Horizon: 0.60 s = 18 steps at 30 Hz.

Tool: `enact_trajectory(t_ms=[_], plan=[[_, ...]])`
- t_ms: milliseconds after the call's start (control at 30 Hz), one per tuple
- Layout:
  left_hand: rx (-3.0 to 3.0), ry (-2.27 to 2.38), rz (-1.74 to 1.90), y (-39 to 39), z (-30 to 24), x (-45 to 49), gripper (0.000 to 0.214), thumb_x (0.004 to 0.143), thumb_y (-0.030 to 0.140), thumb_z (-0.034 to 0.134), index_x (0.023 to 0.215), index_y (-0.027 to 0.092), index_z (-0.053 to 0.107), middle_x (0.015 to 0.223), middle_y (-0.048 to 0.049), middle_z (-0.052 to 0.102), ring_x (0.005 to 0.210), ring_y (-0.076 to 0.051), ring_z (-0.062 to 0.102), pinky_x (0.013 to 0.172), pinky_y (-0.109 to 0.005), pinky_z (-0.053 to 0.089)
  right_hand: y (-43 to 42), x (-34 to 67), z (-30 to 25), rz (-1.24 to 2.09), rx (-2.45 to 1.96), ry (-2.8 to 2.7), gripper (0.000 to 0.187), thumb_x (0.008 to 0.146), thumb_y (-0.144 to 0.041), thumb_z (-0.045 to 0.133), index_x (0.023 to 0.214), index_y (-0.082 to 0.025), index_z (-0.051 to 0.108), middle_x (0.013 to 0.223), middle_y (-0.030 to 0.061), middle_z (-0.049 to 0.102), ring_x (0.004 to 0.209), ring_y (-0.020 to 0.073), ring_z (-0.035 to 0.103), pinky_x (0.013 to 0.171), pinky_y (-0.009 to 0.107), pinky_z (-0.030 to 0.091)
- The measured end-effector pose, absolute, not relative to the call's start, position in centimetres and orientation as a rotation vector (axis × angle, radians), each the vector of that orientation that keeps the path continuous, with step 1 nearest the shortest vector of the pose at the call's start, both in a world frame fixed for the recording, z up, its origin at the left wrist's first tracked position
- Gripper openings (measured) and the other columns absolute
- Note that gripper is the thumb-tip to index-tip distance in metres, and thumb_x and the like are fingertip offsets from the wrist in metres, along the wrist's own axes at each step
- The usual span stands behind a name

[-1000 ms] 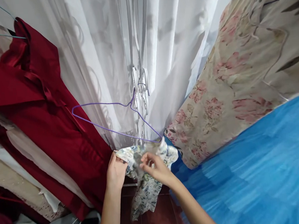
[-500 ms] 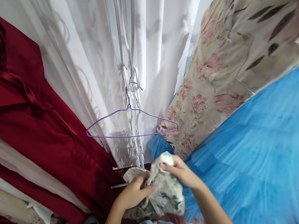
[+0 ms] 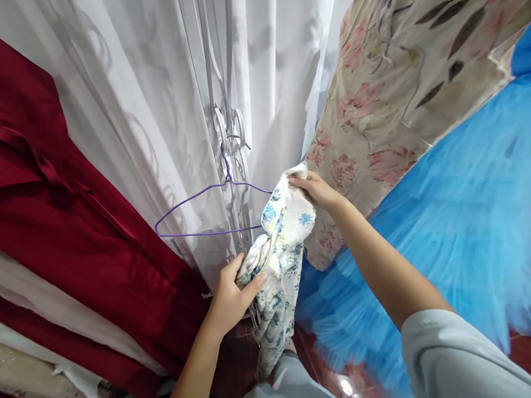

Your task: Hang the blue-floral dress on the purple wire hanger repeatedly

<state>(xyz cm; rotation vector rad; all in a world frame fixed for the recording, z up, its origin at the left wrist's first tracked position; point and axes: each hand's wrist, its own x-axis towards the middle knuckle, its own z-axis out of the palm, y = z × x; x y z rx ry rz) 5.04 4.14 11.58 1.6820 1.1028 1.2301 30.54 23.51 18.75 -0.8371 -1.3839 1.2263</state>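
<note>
Count clock directions from the middle of the white floral garment (image 3: 291,239), raised at the centre of the view and trailing toward six o'clock. Note the right hand (image 3: 315,188) at one o'clock, thumb and fingers pinched together on the upper edge of the cloth, and the left hand (image 3: 233,298) at eight o'clock, with a gathered side of the same cloth between thumb and half-curled fingers; impossible to tell the firmness there, with some fingers lost behind the folds. For tidy handling, draw both holds gently apart to spread the edge, rather than squeezing it into a bunch. Ease the left thumb along the rim to free the creases. Let the lower part fall straight, clear of the floor (image 3: 346,384). Mind the purple hanger (image 3: 195,235) toward ten o'clock, with one end hidden behind the garment; impossible to tell touching from mere overlap, so best to avoid sudden tugs against thin wire. Work in small movements, away from the beige flowered dress (image 3: 390,105) between one and two o'clock, the blue ruffled skirt (image 3: 458,228) near three, and the red garment (image 3: 67,219) near nine, all likely to catch or crowd loose cloth.
</note>
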Motion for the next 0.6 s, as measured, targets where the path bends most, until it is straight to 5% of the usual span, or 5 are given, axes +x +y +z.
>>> enact_trajectory(t_ms=[200, 300, 367, 467, 600], plan=[[1.792, 1.391, 1.140, 4.9, 12.3, -4.5, 0.017, 0.084, 0.036, 0.066, 0.086, 0.019, 0.066, 0.079, -0.0017, 0.064, 0.075, -0.018, 0.058, 0.070, -0.025, 0.045, 22.6, 27.8, 20.6, 1.728, -0.707, -1.735, 0.041, 0.066, -0.025, 0.079, 0.105, -0.016, 0.072, 0.061, -0.0027, 0.068, 0.047, 0.0118, 0.057, 0.044, 0.020, 0.043], [1.885, 1.593, 0.932, 6.0, 11.6, -11.0, 0.020, 0.076, 0.042, 0.071, 0.075, 0.022, 0.072, 0.076, -0.0032, 0.069, 0.077, -0.024, 0.062, 0.088, -0.039, 0.048, 22.3, 28.7, 21.0, 1.683, -0.735, -1.736, 0.051, 0.066, -0.020, 0.076, 0.116, -0.018, 0.071, 0.073, 0.0001, 0.074, 0.057, 0.0147, 0.065, 0.051, 0.021, 0.049], [1.973, 1.746, 0.896, 7.1, 11.9, -14.7, 0.018, 0.074, 0.044, 0.071, 0.079, 0.026, 0.075, 0.090, -0.0044, 0.074, 0.092, -0.029, 0.065, 0.111, -0.055, 0.028, 22.3, 29.0, 21.4, 1.669, -0.779, -1.711, 0.049, 0.065, -0.019, 0.077, 0.114, -0.018, 0.074, 0.084, 0.0038, 0.078, 0.069, 0.0182, 0.071, 0.059, 0.023, 0.054], [2.151, 1.999, 0.990, 9.3, 14.4, -17.8, 0.018, 0.082, 0.038, 0.059, 0.089, 0.030, 0.074, 0.114, -0.0039, 0.071, 0.113, -0.031, 0.060, 0.115, -0.063, -0.008, 22.4, 28.8, 21.8, 1.730, -0.847, -1.677, 0.048, 0.066, -0.022, 0.080, 0.113, -0.017, 0.075, 0.092, 0.0076, 0.079, 0.074, 0.0221, 0.073, 0.062, 0.027, 0.057], [2.244, 1.940, 1.346, 13.0, 18.9, -16.0, 0.029, 0.089, 0.028, 0.045, 0.110, 0.030, 0.065, 0.127, -0.0043, 0.064, 0.120, -0.027, 0.058, 0.117, -0.056, 0.017, 22.5, 28.3, 22.1, 1.775, -0.866, -1.667, 0.050, 0.065, -0.024, 0.081, 0.114, -0.016, 0.074, 0.096, 0.0097, 0.078, 0.076, 0.0238, 0.073, 0.064, 0.030, 0.058]])
